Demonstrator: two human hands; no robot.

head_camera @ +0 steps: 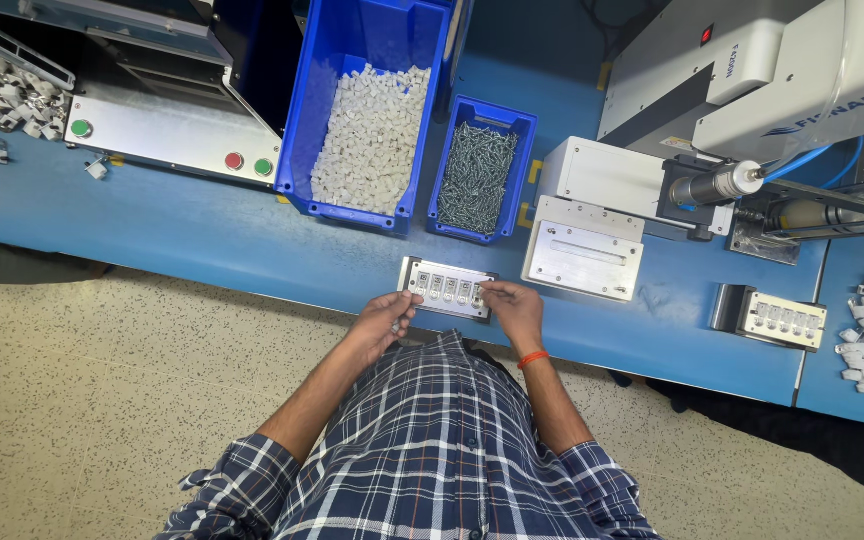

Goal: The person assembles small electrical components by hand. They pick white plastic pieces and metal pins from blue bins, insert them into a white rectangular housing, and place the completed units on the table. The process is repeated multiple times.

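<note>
Holding the metal tray [446,288], left hand [389,318] grips its edge; right hand [512,303] pinches the last slot; all slots look filled.

**Even overhead light, sharp centre, bent edges**

The view is bright and evenly lit from above, with no hard shadows; only soft, short ones lie under the blue bins [367,110] and beneath the hands at the near edge of the desk [252,240]. The white machine housing [802,70] at the far right corner is close to washed out, with mild glare on its flat top. Focus is crisp in the middle. The wide lens curves the desk's edges, and the far left corner falls dark and slightly soft.
</note>
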